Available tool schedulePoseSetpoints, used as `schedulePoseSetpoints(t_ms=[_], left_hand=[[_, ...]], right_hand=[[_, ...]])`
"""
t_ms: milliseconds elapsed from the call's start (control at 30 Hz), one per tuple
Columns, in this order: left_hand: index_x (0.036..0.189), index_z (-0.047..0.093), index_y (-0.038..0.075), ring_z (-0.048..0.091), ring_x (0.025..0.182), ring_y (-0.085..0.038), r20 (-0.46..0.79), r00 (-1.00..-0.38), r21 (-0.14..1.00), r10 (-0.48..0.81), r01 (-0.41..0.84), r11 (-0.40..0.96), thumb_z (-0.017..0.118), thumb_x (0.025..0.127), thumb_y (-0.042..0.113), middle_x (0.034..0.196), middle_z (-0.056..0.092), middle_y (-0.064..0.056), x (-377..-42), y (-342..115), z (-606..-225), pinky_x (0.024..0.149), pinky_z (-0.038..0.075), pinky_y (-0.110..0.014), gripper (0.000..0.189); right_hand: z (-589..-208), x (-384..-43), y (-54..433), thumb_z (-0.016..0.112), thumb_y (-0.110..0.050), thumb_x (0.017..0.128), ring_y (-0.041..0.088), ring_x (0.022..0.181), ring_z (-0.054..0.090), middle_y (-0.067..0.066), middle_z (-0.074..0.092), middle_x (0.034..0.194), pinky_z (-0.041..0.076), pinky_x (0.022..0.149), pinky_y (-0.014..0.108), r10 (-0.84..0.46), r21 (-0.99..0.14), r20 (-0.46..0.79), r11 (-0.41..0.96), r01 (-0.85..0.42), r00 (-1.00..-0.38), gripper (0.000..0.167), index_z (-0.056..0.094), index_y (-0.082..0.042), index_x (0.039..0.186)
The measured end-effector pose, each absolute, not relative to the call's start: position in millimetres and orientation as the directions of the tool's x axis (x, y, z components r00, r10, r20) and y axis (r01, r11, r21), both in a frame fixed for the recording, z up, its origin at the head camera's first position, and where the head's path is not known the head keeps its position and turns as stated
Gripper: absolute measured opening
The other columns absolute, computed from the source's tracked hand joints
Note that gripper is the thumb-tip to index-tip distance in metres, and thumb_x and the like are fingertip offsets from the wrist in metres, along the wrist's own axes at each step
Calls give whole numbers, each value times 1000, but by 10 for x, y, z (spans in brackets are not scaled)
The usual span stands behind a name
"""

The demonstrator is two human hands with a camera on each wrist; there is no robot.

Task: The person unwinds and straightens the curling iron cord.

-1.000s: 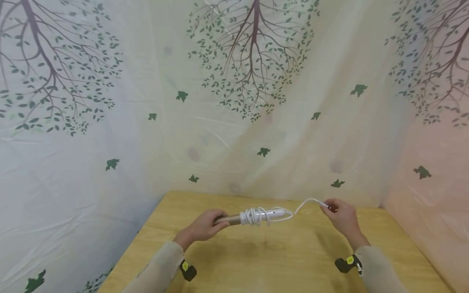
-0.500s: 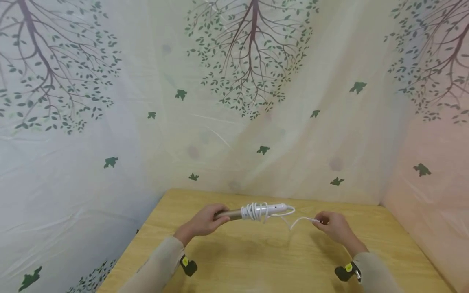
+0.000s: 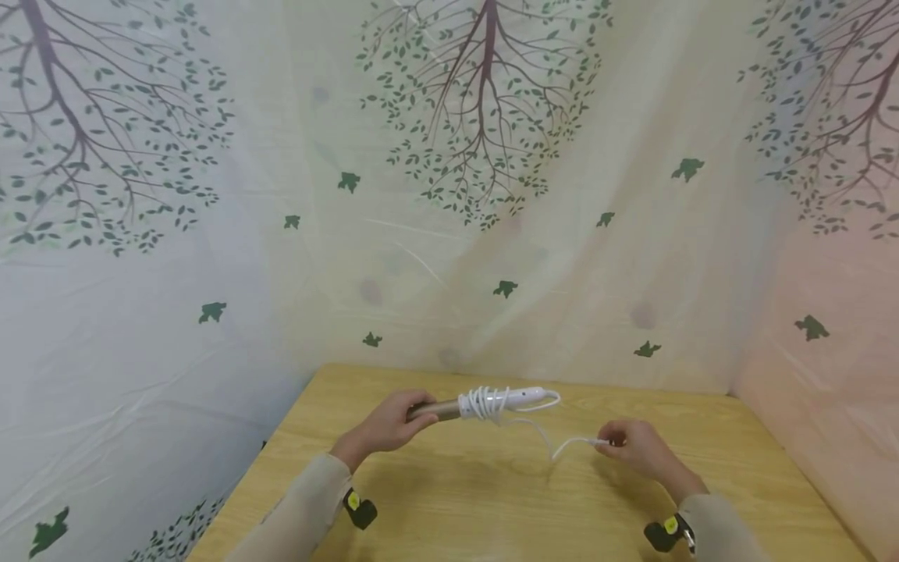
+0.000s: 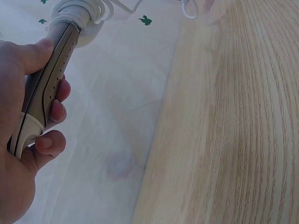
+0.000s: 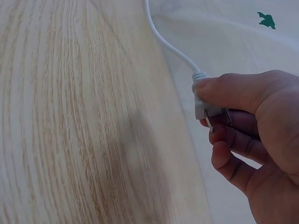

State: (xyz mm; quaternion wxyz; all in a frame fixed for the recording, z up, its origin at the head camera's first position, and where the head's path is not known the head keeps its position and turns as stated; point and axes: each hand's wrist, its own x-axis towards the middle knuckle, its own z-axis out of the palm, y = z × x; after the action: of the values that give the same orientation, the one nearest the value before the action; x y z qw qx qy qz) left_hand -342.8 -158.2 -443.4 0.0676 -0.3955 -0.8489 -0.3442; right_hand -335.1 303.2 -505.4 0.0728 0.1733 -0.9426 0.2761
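My left hand grips a hair straightener by its gold-brown body, fingers wrapped round it and thumb along the top. In the left wrist view, the straightener shows a lengthwise seam and a row of small holes. Several turns of its white cord are wound round the middle, and its white end points right. A loose length of cord sags from the coil toward my right hand. There, thumb and fingers pinch the white two-pin plug, its metal prongs pointing toward the palm side.
Both hands are above a light wooden table. Behind and beside it hangs a pale curtain printed with trees and leaves. Black camera mounts sit at the sleeve cuffs.
My right hand has come down and a little left with the plug. The cord between plug and coil, fairly short before, now hangs longer and slacker. The straightener has risen slightly.
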Motion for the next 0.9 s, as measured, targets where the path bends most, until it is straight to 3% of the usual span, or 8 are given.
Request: schedulePoseSetpoints(t_ms=[133,333,600,900], left_hand=[[110,64,11,47,63,-3,375,-699,536,609,700,473,57,99,31,84,61,6,-3436,-1593,-4435,60,44,-23,23],[110,63,10,49,63,-3,377,-711,549,594,688,475,59,98,29,84,61,4,-3449,-1621,-4460,60,45,-23,23],[110,64,10,47,62,-3,380,-720,557,581,679,478,58,99,31,84,60,4,-3450,-1648,-4524,59,44,-23,24],[113,63,13,50,65,-5,350,-755,580,555,640,504,58,99,34,87,60,7,-3482,-1682,-4611,61,45,-24,27]], right_hand=[[-5055,-3311,3027,75,-25,84,0,70,52,-12,62,77,45,63,22,-342,-510,203,763,-397,-918,9,68,-20,81],[-5003,-3229,2984,75,-24,85,-4,69,52,-16,62,76,45,62,22,-497,-532,164,682,-501,-852,8,69,-21,82],[-4804,-3109,2861,74,-29,87,-2,74,57,-14,67,82,49,65,22,-597,-592,88,612,-524,-798,10,72,-20,87],[-4539,-2991,2704,71,-19,89,-4,67,53,-16,65,82,47,58,22,-679,-552,229,499,-668,-697,5,70,-24,92]])
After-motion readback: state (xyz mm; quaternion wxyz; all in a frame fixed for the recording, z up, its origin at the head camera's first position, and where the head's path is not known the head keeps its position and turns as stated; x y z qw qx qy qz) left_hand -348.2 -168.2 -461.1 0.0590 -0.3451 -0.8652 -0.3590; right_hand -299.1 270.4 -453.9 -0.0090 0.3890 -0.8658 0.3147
